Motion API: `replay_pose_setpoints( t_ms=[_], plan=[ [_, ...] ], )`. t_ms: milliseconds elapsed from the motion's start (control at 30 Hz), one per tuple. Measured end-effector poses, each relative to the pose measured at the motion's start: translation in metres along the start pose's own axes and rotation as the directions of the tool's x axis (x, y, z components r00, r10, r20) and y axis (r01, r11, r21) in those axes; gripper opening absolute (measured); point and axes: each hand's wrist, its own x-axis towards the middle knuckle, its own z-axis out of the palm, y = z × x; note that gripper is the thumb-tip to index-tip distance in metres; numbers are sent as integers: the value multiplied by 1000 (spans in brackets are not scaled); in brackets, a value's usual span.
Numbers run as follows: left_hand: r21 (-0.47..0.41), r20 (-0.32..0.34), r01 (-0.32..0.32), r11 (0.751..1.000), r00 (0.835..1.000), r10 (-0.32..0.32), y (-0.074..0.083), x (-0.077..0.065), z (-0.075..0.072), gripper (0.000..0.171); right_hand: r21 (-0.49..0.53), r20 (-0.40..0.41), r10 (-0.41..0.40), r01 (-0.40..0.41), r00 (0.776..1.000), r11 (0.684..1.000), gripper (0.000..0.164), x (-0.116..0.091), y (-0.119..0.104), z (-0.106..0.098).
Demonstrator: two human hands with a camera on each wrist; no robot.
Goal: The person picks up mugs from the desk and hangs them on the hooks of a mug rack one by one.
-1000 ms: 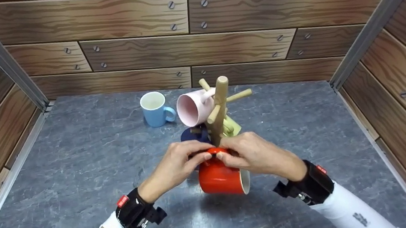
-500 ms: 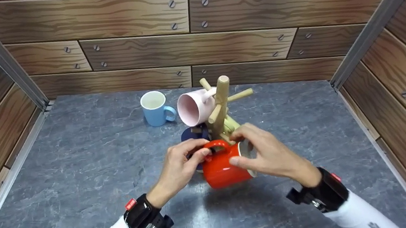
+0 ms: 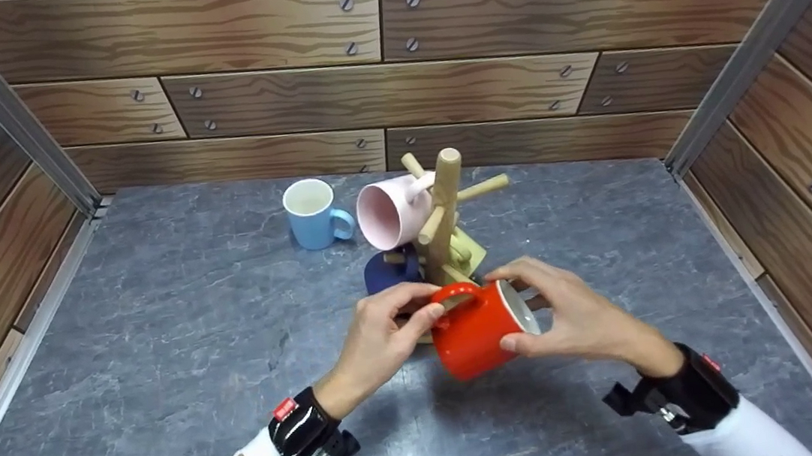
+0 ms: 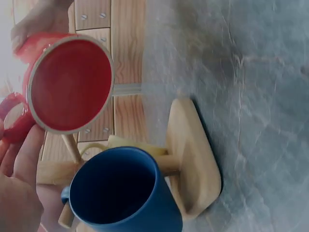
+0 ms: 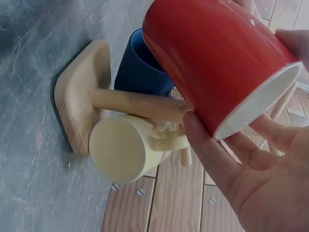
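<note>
A red mug [image 3: 474,334], white inside, is held tilted in front of the wooden mug tree [image 3: 442,216], its mouth to the right. My left hand [image 3: 386,328] pinches its handle [image 3: 454,292] between thumb and fingers. At the rim, my right hand [image 3: 573,312] grips the mug, thumb on the near side, fingers beyond. In the left wrist view the mug's base [image 4: 71,84] faces the camera. A front peg [image 3: 458,275] ends close behind the handle; whether it enters the loop I cannot tell. Pink [image 3: 393,210], dark blue [image 3: 389,269] and pale yellow [image 5: 120,150] mugs hang on the tree.
A light blue mug [image 3: 314,215] stands upright on the grey marbled table [image 3: 182,319], left of the tree. The tree's wooden base [image 5: 87,92] rests on the table. Wood-patterned walls [image 3: 272,106] enclose the back and sides.
The red mug has shifted right and turned, its mouth now angled upward to the right. My right hand has moved from the handle to the rim; my left hand followed the handle rightward.
</note>
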Motion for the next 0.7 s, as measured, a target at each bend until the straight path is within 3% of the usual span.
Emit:
replay_pose_setpoints(
  t_ms=[100,300,400,500,700],
  plan=[
    [61,25,-66,996,998,64,-1,3,2,21,-11,4,0,0,1000,1000,66,-2,4,-5],
    [87,61,-196,977,980,192,-3,7,8,26,-50,20,-4,5,1000,999,67,-4,13,-13],
    [162,84,-279,946,960,269,-5,9,11,29,-30,45,11,-10,999,1000,67,-5,17,-15],
    [266,97,-345,900,939,331,-7,11,14,29,-3,60,37,-37,998,999,67,-5,22,-16],
    [391,91,-390,834,918,387,-8,17,17,25,20,65,80,-82,995,996,67,-2,29,-18]
  ],
)
